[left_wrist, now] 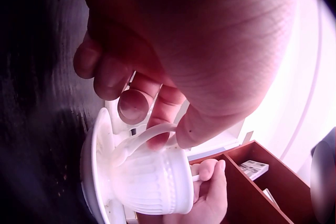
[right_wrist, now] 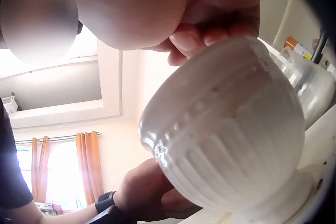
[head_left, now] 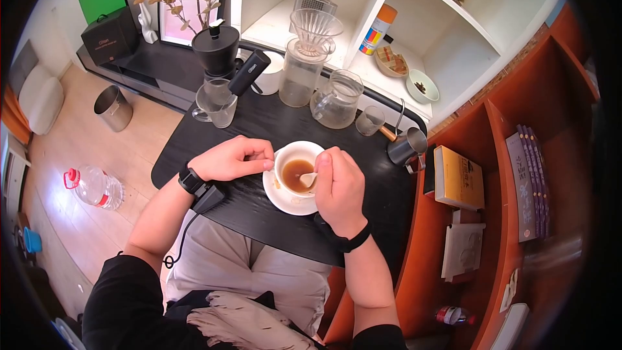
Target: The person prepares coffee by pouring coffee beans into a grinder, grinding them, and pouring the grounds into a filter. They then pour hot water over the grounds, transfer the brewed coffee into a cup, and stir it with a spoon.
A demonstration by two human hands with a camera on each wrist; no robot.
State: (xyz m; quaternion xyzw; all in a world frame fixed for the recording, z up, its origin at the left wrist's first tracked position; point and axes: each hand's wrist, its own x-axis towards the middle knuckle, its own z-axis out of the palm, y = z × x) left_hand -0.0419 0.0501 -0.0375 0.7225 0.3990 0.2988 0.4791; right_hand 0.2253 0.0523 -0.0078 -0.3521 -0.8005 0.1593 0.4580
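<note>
A white cup [head_left: 289,153] of brown liquid stands on a white saucer [head_left: 293,206] on the black table. The left hand [head_left: 234,158] pinches the cup's handle [left_wrist: 142,139] between thumb and forefinger, its other fingers curled. Over the cup's right side, the right hand [head_left: 341,188] pinches a white spoon [head_left: 307,180] whose bowl dips into the liquid. In the right wrist view the ribbed cup [right_wrist: 231,129] hides the spoon, and the right hand's fingertips [right_wrist: 189,43] show above the rim.
Behind the cup stand a black grinder [head_left: 216,48], a glass cup [head_left: 220,105], a glass dripper on a server [head_left: 299,78], a glass pot [head_left: 335,100], a small glass [head_left: 370,120] and a metal pitcher [head_left: 407,147]. A brown bookshelf [head_left: 495,123] is at the right.
</note>
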